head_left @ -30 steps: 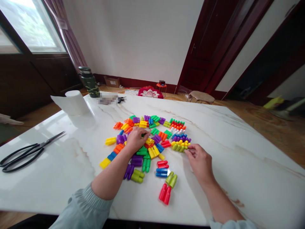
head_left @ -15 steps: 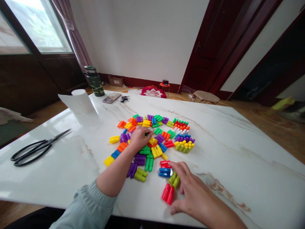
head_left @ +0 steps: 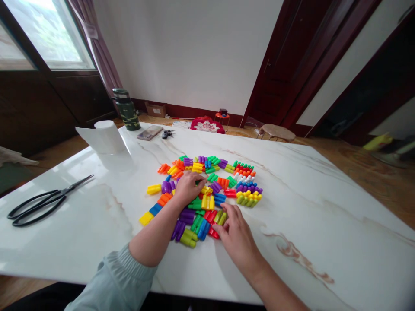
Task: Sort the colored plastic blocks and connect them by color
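Brightly coloured plastic toy pieces, each of joined rounded tubes, lie bunched on the white marbled table (head_left: 292, 207). My left hand (head_left: 189, 188) rests over the middle of the bunch, fingers curled down; what is under its fingertips is hidden. Along the near right side, my right hand (head_left: 235, 229) has thumb and fingers spread about a yellow-green piece (head_left: 221, 217) and a red piece (head_left: 213, 232), the thumb at the red one. Beside them lie a blue piece (head_left: 203, 229) and another red piece (head_left: 210, 215). A yellow piece (head_left: 208, 201) shows between the hands.
Black-handled scissors (head_left: 48, 201) lie at the left. Toward the back left stand a paper roll (head_left: 108, 138) and a camouflage bottle (head_left: 126, 110), with a phone (head_left: 150, 132) and keys (head_left: 167, 134) beside them. Rows of coloured pegs (head_left: 248, 183) edge the bunch at right.
My right hand has moved left and away from me, and the loose red, blue and yellow-green pieces near it have shifted up against the bunch. My left hand stays in place.
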Demonstrator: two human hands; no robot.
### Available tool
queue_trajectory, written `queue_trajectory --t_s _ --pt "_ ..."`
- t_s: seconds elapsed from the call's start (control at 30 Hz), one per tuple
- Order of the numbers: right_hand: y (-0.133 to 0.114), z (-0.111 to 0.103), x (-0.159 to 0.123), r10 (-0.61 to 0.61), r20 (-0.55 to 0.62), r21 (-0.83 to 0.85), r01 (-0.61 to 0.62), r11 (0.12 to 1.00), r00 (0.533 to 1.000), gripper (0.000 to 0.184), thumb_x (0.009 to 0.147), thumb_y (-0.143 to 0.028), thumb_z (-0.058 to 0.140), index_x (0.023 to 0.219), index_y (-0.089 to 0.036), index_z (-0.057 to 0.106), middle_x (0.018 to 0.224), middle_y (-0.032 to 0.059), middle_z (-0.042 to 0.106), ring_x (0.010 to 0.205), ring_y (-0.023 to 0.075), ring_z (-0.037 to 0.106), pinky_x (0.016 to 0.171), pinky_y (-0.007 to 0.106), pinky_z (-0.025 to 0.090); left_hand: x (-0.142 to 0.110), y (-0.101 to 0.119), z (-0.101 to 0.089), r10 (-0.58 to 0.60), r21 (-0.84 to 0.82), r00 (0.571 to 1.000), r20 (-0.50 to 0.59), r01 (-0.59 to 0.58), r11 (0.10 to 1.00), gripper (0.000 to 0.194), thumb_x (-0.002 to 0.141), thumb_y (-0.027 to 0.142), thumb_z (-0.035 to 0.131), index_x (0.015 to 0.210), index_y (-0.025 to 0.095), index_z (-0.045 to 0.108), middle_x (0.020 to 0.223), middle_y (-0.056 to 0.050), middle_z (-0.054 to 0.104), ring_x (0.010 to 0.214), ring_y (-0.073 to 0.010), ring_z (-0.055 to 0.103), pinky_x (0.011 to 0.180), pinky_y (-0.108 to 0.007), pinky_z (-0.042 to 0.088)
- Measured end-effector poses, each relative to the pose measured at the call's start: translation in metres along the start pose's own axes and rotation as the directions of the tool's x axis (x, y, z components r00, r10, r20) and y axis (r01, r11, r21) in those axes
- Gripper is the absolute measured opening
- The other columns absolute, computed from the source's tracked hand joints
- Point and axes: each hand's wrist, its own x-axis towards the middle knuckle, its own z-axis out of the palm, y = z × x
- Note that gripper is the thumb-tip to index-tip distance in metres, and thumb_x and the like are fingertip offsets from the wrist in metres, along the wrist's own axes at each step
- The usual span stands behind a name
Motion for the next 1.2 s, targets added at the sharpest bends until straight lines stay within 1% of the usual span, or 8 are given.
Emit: queue_trajectory --t_s 0.1,0.23,0.47,0.6,0.8,0.9,1.03,1.2 --pt "0.002 0.002 0.006 0.065 0.002 0.047 -0.065 0.997 0.998 0.046 0.073 -0.017 0.063 0.118 -0.022 0.055 0.115 0.007 0.063 0.064 0.0129 0.061 0.075 0.035 0.055 0.0 0.0 0.0 -0.007 0.0 1.0 -0.003 0.007 1.0 0.019 0.087 0.029 0.058 0.083 0.022 0.075 0.085 -0.003 0.074 0.086 -0.0206 0.064 0.082 -0.033 0.047" --pt "0.006 0.001 0.012 0.124 0.015 0.122 -0.125 0.985 0.992 0.045 0.07 -0.013 0.06 0.114 -0.021 0.059 0.106 0.0041 0.065 0.066 0.0123 0.061 0.071 0.03 0.055 0.0 -0.002 0.001 0.001 -0.003 1.0 0.005 -0.001 1.0 0.02 0.087 0.029 0.057 0.083 0.022 0.075 0.086 -0.003 0.074 0.087 -0.0206 0.064 0.083 -0.034 0.047" --pt "0.004 -0.011 0.014 0.099 0.064 -0.125 -0.09 0.988 0.993 0.033 0.074 -0.021 0.066 0.107 -0.021 0.065 0.099 0.0057 0.064 0.071 0.0166 0.062 0.072 0.031 0.051 0.0 -0.003 0.001 0.008 0.002 1.0 0.01 -0.008 1.0 0.018 0.086 0.028 0.057 0.083 0.022 0.075 0.086 -0.003 0.073 0.086 -0.0205 0.064 0.083 -0.033 0.046" --pt "0.0 -0.016 0.015 0.15 0.152 -0.119 -0.132 0.984 0.977 0.026 0.071 -0.018 0.069 0.097 -0.021 0.065 0.088 0.0026 0.064 0.072 0.0169 0.062 0.069 0.029 0.05 0.0 -0.001 0.0 0.01 0.0 1.0 0.012 -0.01 1.0 0.02 0.087 0.029 0.056 0.083 0.022 0.075 0.085 -0.004 0.073 0.085 -0.0204 0.064 0.082 -0.033 0.046" --pt "0.001 -0.014 0.011 0.109 0.154 -0.135 -0.088 0.987 0.982 0.02 0.074 -0.014 0.064 0.091 -0.022 0.059 0.097 0.0014 0.061 0.071 0.0139 0.062 0.07 0.028 0.049 0.0 -0.002 0.001 0.012 -0.016 1.0 0.015 -0.012 1.0 0.018 0.086 0.027 0.058 0.083 0.022 0.075 0.085 -0.003 0.074 0.086 -0.0206 0.064 0.084 -0.034 0.046" --pt "0.003 -0.014 0.011 0.097 0.151 -0.099 -0.083 0.992 0.984 0.03 0.073 -0.013 0.064 0.101 -0.022 0.059 0.105 0.0032 0.061 0.071 0.0133 0.061 0.072 0.029 0.05 0.0 -0.001 0.0 0.004 -0.008 1.0 0.013 -0.003 1.0 0.019 0.086 0.028 0.057 0.083 0.022 0.075 0.086 -0.003 0.073 0.086 -0.0211 0.063 0.082 -0.034 0.046" --pt "0.007 -0.018 0.015 0.142 0.249 -0.02 -0.141 0.99 0.958 0.038 0.068 -0.012 0.067 0.105 -0.019 0.063 0.099 0.0034 0.063 0.068 0.0124 0.059 0.069 0.027 0.049 0.0 0.0 -0.001 0.002 -0.007 1.0 0.017 -0.002 1.0 0.02 0.087 0.029 0.057 0.083 0.022 0.075 0.085 -0.003 0.073 0.086 -0.0211 0.063 0.082 -0.034 0.046" --pt "0.013 -0.023 0.018 0.122 0.329 0.144 -0.177 0.974 0.936 0.031 0.064 -0.014 0.068 0.094 -0.019 0.066 0.086 0.0 0.063 0.071 0.0139 0.056 0.064 0.024 0.045 0.001 -0.001 0.0 0.008 -0.02 1.0 0.017 -0.008 1.0 0.019 0.086 0.027 0.057 0.082 0.022 0.075 0.086 -0.003 0.074 0.087 -0.021 0.064 0.084 -0.034 0.046"
